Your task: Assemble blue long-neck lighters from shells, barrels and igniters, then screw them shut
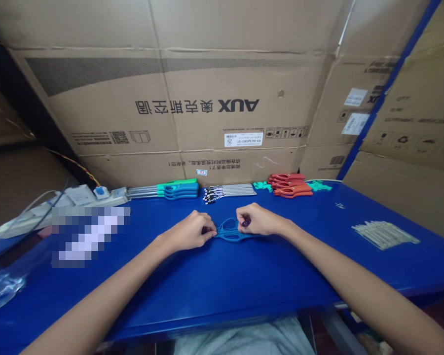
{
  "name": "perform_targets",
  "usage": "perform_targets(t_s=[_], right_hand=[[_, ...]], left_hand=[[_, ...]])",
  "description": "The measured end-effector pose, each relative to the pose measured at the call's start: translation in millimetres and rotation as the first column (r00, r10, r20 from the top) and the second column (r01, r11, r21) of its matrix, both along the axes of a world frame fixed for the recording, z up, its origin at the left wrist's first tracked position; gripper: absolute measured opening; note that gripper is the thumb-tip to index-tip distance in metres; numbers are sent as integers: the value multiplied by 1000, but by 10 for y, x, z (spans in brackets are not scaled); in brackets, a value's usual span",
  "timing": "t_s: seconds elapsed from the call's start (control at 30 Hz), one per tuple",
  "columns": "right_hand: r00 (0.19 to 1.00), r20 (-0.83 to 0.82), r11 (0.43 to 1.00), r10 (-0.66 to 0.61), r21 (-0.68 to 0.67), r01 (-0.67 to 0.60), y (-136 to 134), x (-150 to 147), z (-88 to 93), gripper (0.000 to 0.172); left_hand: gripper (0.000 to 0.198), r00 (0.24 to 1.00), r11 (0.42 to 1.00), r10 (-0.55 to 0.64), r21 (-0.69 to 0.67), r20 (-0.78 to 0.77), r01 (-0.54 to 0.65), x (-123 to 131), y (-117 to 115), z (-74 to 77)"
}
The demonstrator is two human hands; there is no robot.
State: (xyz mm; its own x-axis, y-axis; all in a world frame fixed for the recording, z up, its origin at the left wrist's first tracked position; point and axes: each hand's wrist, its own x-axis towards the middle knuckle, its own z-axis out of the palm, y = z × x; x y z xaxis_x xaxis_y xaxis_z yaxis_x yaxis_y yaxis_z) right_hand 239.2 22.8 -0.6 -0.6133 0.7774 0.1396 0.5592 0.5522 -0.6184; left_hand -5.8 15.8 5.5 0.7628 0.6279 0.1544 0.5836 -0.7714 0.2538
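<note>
At mid-frame, your left hand [197, 230] pinches the blue handle [229, 235], probably light and stiff; hold its edges; your right hand's [258, 219] grip is unclear.

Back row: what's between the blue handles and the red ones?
Head view: a row of slim grey rods, then, further right, small green pieces next to the red handles.

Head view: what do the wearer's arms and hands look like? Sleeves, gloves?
Left hand and right hand are ungloved; both forearms are slim and bare, no sleeves, watch or bracelet visible. A dark purple patch shows at the right fingers; can't tell if it's worn.
</note>
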Motion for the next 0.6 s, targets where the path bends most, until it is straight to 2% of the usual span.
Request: perform_targets(t_s=[0.4, 0.6], right_hand=[[1000, 20, 997, 15, 70, -16, -80, 12, 115, 19], [999, 37, 997, 12, 76, -15, -83, 10, 98, 18]], left_hand=[[15, 1000, 999, 17, 35, -14, -16, -4, -31, 78], [13, 1000, 999, 19, 35, -22, -18, -6, -33, 62]])
